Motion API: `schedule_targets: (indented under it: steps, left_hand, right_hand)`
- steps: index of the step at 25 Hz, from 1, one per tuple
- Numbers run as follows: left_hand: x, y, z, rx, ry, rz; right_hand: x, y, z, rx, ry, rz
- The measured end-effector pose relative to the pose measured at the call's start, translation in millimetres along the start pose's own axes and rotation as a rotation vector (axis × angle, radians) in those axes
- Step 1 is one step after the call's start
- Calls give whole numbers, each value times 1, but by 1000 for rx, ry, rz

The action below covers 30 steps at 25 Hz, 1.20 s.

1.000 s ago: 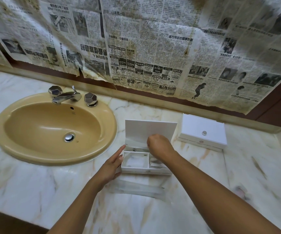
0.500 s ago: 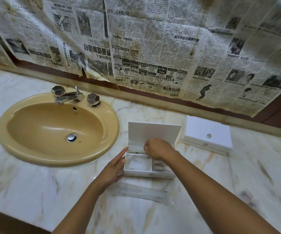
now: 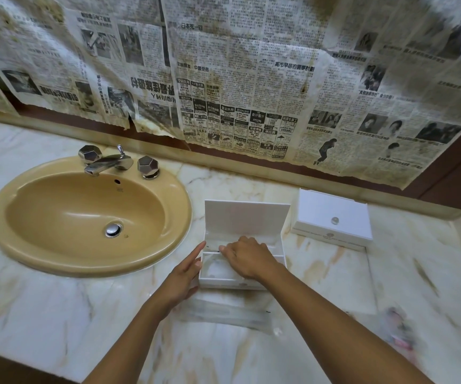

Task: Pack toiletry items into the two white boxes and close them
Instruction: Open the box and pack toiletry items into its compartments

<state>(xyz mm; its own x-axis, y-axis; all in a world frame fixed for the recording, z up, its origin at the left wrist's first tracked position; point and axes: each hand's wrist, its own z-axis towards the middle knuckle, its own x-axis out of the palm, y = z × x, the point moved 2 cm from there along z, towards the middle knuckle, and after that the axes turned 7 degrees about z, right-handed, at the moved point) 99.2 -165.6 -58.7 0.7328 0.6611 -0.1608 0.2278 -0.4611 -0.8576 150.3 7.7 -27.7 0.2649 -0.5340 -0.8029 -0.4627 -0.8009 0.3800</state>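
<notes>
I am looking down at a marble counter [image 3: 57,322] below a wall papered with old newspaper [image 3: 251,79]. At the left a tan sink [image 3: 85,212] is sitting under a chrome tap [image 3: 107,162]. The left hand [image 3: 182,275] is pressing straight fingers against the open white box [image 3: 247,220]. The right hand [image 3: 247,257] is reaching into it, fingers curled; whether they are pinching anything, I cannot tell. A clear packet [image 3: 223,314] is lying just in front. Farther right a closed white box [image 3: 332,217] is resting.
</notes>
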Motion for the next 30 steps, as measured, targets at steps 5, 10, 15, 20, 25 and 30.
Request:
schedule_targets:
  steps: [5,10,15,20,25,30]
  left_hand:
    - [2,1,1,5,-18,21]
    - [3,1,0,10,-29,-1]
    - [2,1,-2,8,-21,-1]
    - [2,2,-2,1,-25,11]
    - [3,-2,-4,-1,-31,1]
    - [2,-1,-3,-11,-29,11]
  right_hand:
    - [-2,18,-33,-194,-323,-20]
    - [20,36,-71,-399,-406,22]
    - [53,22,-76,-295,-186,-81]
    - [68,8,-74,-226,-78,-128]
    - [73,6,-78,-209,-48,-164]
    - [59,13,-80,-184,19,-197]
